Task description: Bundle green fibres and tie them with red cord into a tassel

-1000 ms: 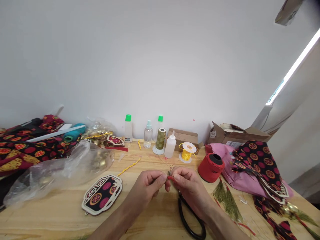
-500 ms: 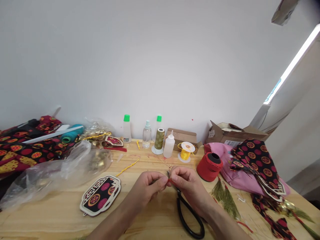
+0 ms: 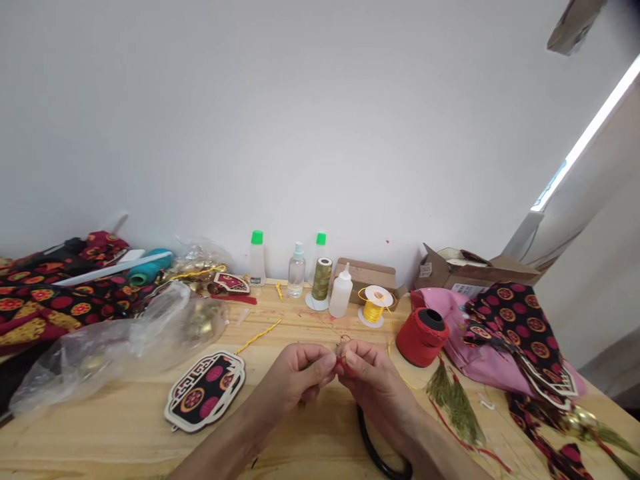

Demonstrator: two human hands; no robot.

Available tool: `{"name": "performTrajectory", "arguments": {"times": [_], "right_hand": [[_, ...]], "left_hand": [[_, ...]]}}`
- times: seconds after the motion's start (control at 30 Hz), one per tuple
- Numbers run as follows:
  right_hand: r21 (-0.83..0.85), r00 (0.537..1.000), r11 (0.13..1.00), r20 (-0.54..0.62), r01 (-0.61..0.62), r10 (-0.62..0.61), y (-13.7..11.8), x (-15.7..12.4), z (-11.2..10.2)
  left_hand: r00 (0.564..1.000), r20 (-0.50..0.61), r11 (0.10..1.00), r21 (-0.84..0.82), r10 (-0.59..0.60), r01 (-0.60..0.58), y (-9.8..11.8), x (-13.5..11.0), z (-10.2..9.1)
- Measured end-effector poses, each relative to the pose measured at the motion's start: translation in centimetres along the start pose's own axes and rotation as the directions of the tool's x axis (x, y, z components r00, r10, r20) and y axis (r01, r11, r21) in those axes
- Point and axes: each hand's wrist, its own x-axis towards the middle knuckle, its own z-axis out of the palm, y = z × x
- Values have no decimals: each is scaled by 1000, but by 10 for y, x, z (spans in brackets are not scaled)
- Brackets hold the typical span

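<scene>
My left hand [image 3: 295,377] and my right hand [image 3: 373,377] meet above the wooden table [image 3: 125,440], fingertips pinched together on a small red cord piece [image 3: 341,362]. Both hands are closed around it. Black scissors [image 3: 373,450] lie on the table under my right wrist, partly hidden. A big red thread spool [image 3: 423,337] stands just right of my right hand. A flat patterned ornament [image 3: 205,388] in black, pink and white lies left of my left hand.
Along the wall stand two green-capped bottles [image 3: 257,259], a spray bottle [image 3: 296,271], an olive thread cone [image 3: 321,280], a white squeeze bottle [image 3: 341,292] and a gold cord reel [image 3: 374,307]. A clear plastic bag [image 3: 125,340] and patterned fabric [image 3: 45,300] lie left; pink cloth [image 3: 465,347], cardboard box [image 3: 475,267], green tassels [image 3: 453,400] right.
Both hands have stayed pinched on the red piece, shifting slightly with small finger movements. The view has wobbled a little; nothing else on the table has moved.
</scene>
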Motion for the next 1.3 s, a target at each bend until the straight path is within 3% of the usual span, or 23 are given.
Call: {"name": "performTrajectory", "arguments": {"times": [0.23,0.37,0.53,0.67,0.77,0.9,1.17,1.3], "right_hand": [[-27,997,999,65,-39,40,-3,0,-6],[33,999,999,43,2,-3,-1,0,-2],[-63,998,998,57,-3,6,-8,0,-4],[-181,1000,983,19,17,-14,-16,0,-9],[-278,1000,961,-28,-9,1,-20,-1,-7],[-362,995,932,-95,-14,-22,-23,-2,-4],[-386,997,922,-75,-18,-13,-18,3,-14],[-325,999,945,-30,-20,10,-14,4,-17]], "left_hand": [[998,47,999,21,32,-33,-6,3,-3],[998,28,997,44,58,-59,-8,2,-4],[996,53,984,158,77,-84,-3,3,-4],[973,-17,922,323,230,-212,1,1,-3],[949,-107,843,496,297,-208,1,0,-2],[932,-107,751,626,347,-208,0,0,1],[946,-38,811,528,321,-253,-1,3,3],[964,-38,904,358,263,-232,-8,7,1]]}}
